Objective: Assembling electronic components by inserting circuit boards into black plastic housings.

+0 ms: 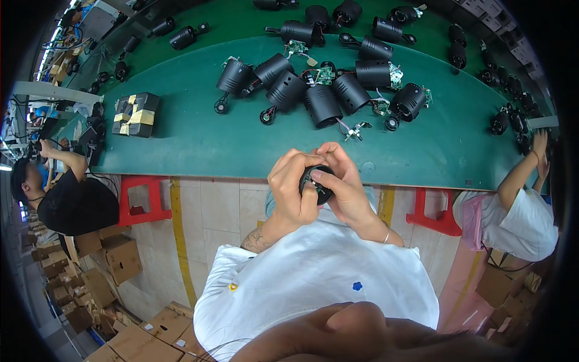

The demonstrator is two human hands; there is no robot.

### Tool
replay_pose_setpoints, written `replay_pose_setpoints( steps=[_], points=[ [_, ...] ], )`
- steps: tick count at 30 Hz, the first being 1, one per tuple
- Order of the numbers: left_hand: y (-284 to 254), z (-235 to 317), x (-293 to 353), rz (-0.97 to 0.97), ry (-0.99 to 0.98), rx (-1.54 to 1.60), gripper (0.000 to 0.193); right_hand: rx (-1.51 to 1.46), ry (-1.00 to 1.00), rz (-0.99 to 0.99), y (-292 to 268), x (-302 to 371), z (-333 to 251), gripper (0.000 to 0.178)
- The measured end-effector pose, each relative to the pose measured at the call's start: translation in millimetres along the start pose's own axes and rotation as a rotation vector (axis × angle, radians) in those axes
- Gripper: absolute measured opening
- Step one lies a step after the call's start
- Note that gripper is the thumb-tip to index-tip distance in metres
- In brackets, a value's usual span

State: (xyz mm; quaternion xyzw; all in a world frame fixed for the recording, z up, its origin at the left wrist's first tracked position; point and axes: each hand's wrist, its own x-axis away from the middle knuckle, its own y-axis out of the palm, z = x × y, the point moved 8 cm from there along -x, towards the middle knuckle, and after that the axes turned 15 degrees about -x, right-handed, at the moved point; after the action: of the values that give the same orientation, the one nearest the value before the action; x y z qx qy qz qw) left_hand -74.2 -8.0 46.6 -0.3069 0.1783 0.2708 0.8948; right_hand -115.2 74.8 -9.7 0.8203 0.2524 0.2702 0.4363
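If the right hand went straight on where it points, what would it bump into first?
The right hand would probably meet the round black part it touches, then the left hand just beyond, though depth is unclear.

Near the middle of the view, the person's left hand (292,188) and right hand (345,186) are facing each other close together, both gripping, with the left fingers (288,171) bending inward and the right fingers (338,155) arching over. The right thumb (325,178) is pointing across toward the left hand, while the left thumb (309,198) is standing more upright beneath it. The left forearm (256,239) (dark tattooed lines are showing there) and the right wrist (373,227) are both slanting inward from below.
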Motion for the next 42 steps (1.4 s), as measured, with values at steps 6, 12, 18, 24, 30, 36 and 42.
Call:
replay_pose_setpoints(
  steps=[6, 12, 18, 24, 30, 36, 42],
  points=[
    [-2, 5, -5, -0.031, 0.039, -0.013, 0.032, -0.06, -0.005, 0.017, 1, 2, 2, 0.036],
    [7, 17, -14, -0.115, 0.039, 0.004, 0.029, -0.053, -0.079, 0.003, 3, 8, -20, 0.04],
    [-31, 2, -24, 0.08, 0.161, -0.034, 0.024, 0.451, -0.577, 0.147, -11, 7, -137, 0.038],
    [-97, -3, -17, 0.28, 0.302, -0.12, 0.021, 0.913, -1.063, 0.323, -41, -74, -304, 0.059],
    [-104, 57, 4, 0.436, 0.558, -0.157, 0.018, 1.761, -1.126, 0.782, -114, -181, -385, 0.064],
    [-83, 118, 18, 0.595, 0.755, -0.285, 0.017, 2.078, -0.429, 0.872, -189, -252, -424, 0.063],
    [-106, 87, -22, 0.737, 0.971, -0.459, 0.017, 2.109, -0.651, 0.468, -137, -320, -403, 0.063]
  ],
)
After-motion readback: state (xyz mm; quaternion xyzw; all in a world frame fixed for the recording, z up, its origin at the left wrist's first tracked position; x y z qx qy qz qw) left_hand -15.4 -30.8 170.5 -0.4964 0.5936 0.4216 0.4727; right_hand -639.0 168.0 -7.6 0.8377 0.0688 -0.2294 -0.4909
